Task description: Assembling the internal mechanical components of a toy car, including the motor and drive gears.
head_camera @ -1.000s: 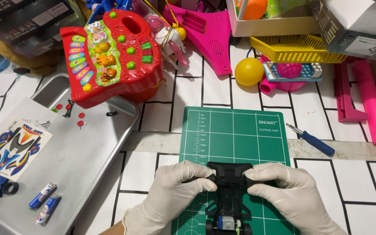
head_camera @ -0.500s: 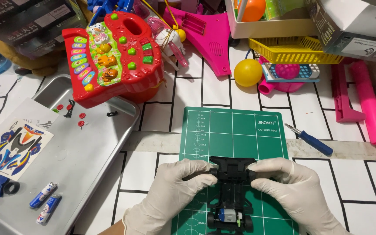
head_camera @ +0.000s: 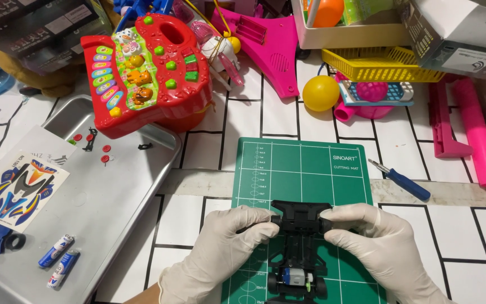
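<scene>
A black toy car chassis lies on a green cutting mat, its small motor showing at the near end. Both my hands wear white gloves. My left hand pinches the chassis's left side near its far end. My right hand grips the right side opposite. The fingers cover the chassis's front corners and whatever sits under them.
A metal tray at left holds a sticker sheet, two blue batteries and small red and black parts. A blue-handled screwdriver lies right of the mat. A red toy keyboard, yellow ball and pink toys crowd the far side.
Both hands and the chassis have shifted slightly away from me on the mat, with the fingertips now pinching nearer the chassis's far end.
</scene>
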